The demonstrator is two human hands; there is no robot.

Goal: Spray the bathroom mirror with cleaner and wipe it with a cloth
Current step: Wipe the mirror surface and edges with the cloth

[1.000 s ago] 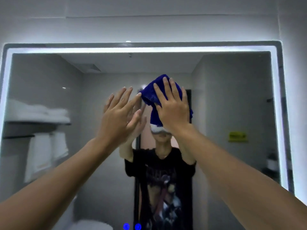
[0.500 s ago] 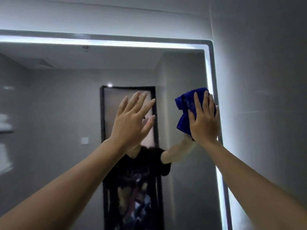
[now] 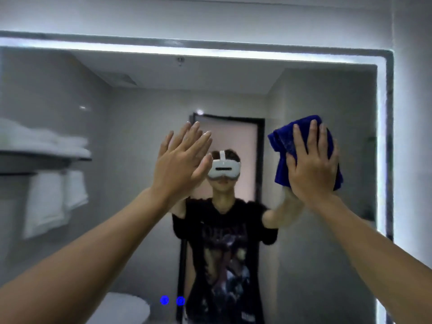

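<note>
The bathroom mirror (image 3: 315,265) fills the wall ahead, framed by a lit white strip. My right hand (image 3: 312,168) lies flat with straight fingers on a crumpled blue cloth (image 3: 284,146) and presses it against the glass, a little left of the mirror's right edge. My left hand (image 3: 178,164) is raised near the middle of the mirror with straight fingers together, at or close to the glass; it holds nothing. No spray bottle is in view.
The mirror's right lit edge (image 3: 381,148) meets a grey wall (image 3: 413,136). Reflected in the glass are a person in a black shirt, a dark-framed door, white towels (image 3: 44,202) on a rack at left and two blue lights (image 3: 172,300) low down.
My right hand has slid the blue cloth from the centre to the mirror's right edge, then a little back left. The view swung right and back. My left hand stayed raised and flat.
</note>
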